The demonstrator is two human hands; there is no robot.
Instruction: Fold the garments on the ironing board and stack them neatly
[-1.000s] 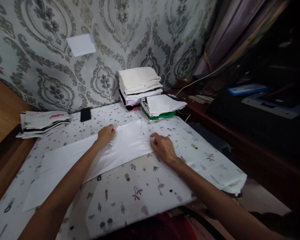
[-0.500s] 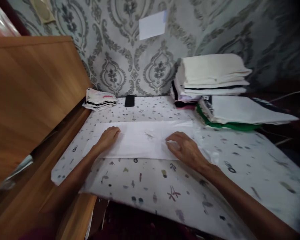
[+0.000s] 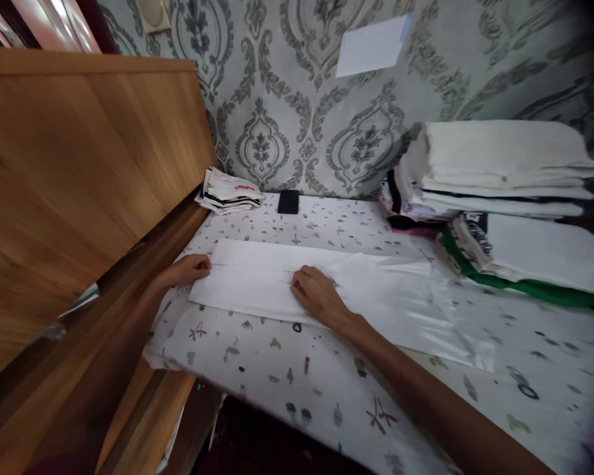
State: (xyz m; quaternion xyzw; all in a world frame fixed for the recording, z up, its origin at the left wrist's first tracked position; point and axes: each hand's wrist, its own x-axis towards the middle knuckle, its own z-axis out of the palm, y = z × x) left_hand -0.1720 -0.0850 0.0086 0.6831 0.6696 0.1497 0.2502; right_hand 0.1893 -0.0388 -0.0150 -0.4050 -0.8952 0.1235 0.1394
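Observation:
A white cloth point(image 3: 252, 280) lies folded into a long flat strip across the patterned table cover, with a crease running lengthwise. Its right part is wrinkled and looks thin and shiny; I cannot tell whether that is plastic or fabric. At the strip's left end, my left hand point(image 3: 191, 269) is closed, its fingertips pinching the edge. My right hand point(image 3: 321, 295) rests on the middle of the cloth, fingers curled together and gripping at the crease. The right fingertips are partly hidden.
Small folded clothes point(image 3: 232, 191) and a black phone point(image 3: 288, 202) lie along the back. Tall stacks of folded clothes point(image 3: 505, 152) stand at the right, with a white and green pile point(image 3: 539, 254) in front. A wooden panel point(image 3: 89, 152) borders the left.
My view has turned left. My left hand has moved to the cloth's left end and pinches it. My right hand has shifted left to the middle, its fingers now closed.

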